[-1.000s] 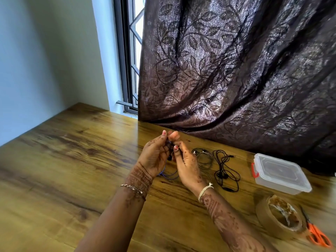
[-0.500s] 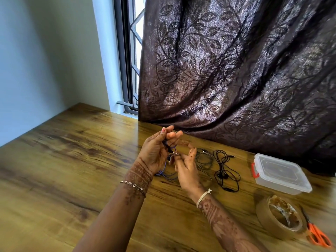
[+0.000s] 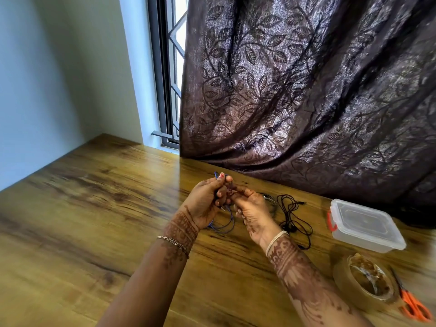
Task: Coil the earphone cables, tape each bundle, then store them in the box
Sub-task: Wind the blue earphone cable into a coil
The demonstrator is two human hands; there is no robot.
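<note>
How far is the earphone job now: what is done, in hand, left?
Done: nothing; the box is shut. In hand: left hand and right hand work the blue cable. Left: black cable loose; tape roll and scissors lying unused.

The table (image 3: 99, 208) across the lower frame looks like smooth wood with dark grain and a soft sheen. At upper right the curtain (image 3: 306, 90) is dark woven cloth, its leaf pattern faintly shiny. The box (image 3: 364, 226) at right is clear, glossy plastic. Lower right, the tape roll (image 3: 363, 283) is glossy brown, and the scissors (image 3: 414, 303) have orange plastic handles.
</note>
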